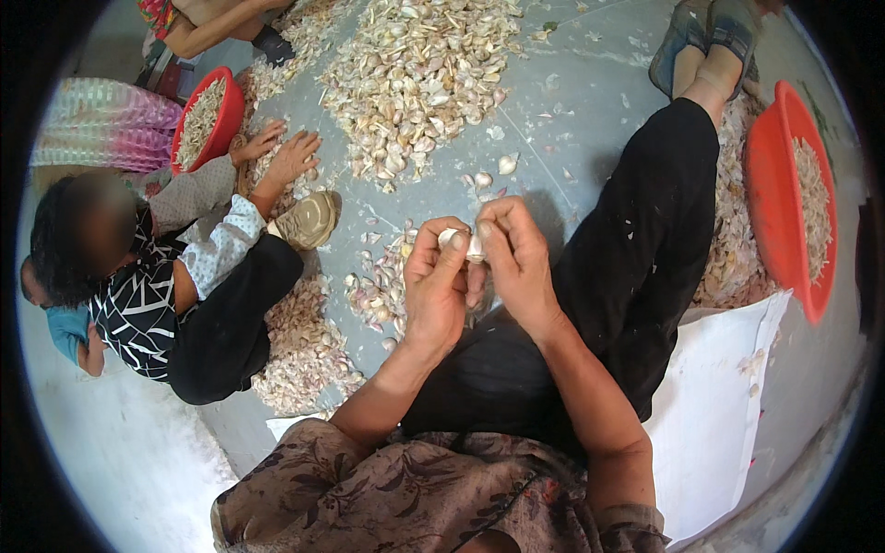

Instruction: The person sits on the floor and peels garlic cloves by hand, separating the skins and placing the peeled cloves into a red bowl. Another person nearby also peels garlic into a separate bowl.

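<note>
Between my two hands, above my lap, is a whitish garlic bulb [475, 247] that looks partly split. My left hand [437, 281] pinches its left side between thumb and fingers. The fingers of my right hand [518, 267] grip the right side, thumb pressed to the white skin. Just past my hands lie a few loose garlic bulbs [507, 164] on the grey floor. A small heap of garlic cloves [373, 288] spreads to the left of my left hand.
A large garlic pile [415, 78] covers the floor ahead. On the right, a red basin [774, 189] stands tilted by a white sheet [705, 405]. A person [138, 276] sits at the left, hands over garlic, near another red basin [230, 115]. My outstretched leg [636, 240] lies right of centre.
</note>
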`<state>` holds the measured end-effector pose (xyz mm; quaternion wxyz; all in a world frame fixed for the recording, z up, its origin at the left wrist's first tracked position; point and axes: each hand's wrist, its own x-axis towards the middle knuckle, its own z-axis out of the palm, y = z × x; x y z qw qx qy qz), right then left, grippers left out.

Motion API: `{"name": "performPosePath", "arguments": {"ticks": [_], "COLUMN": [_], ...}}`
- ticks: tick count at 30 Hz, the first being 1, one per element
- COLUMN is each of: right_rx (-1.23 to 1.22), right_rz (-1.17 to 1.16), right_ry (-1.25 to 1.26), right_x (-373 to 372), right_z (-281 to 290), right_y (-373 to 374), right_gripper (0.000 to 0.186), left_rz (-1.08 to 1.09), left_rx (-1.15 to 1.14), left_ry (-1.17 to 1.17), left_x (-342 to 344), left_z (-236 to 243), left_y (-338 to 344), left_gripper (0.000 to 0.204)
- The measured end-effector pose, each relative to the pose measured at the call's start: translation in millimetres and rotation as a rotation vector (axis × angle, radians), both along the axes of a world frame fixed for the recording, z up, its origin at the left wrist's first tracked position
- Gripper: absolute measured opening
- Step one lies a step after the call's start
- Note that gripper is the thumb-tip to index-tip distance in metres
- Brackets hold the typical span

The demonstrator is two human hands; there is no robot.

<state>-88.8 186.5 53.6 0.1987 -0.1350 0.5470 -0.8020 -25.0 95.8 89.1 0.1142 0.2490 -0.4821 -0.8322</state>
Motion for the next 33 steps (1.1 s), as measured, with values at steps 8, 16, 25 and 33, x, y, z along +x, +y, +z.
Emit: {"name": "performPosePath", "arguments": {"ticks": [8, 16, 25, 33], "right_rx": [-0.192, -0.350, -0.243, -0.100], "right_rz": [0.117, 0.209, 0.065, 0.129], "right_ry": [-0.105, -0.405, -0.537, -0.370], "right_x": [0.7, -0.6, 0.2, -2.6], "right_z": [4.2, -6.4, -24.8, -16.9], "right_y": [1.2, 1.7, -7.2, -0.9], "right_gripper": [0.006, 0.011, 0.020, 0.018], "left_rz": [0.127, -0.082, -0.156, -0.102], "left_rx": [-0.100, -0.560, -1.323, -1.250], "left_ry": [0.115, 0.164, 0.288, 0.161], "left_x": [-2.3, 7.2, -5.5, -1.6], "left_z": [8.0, -12.4, -25.0, -28.4], "left_y": [3.3, -9.9, -21.5, -26.4], "left_gripper": [0.021, 0.024, 0.020, 0.023]}}
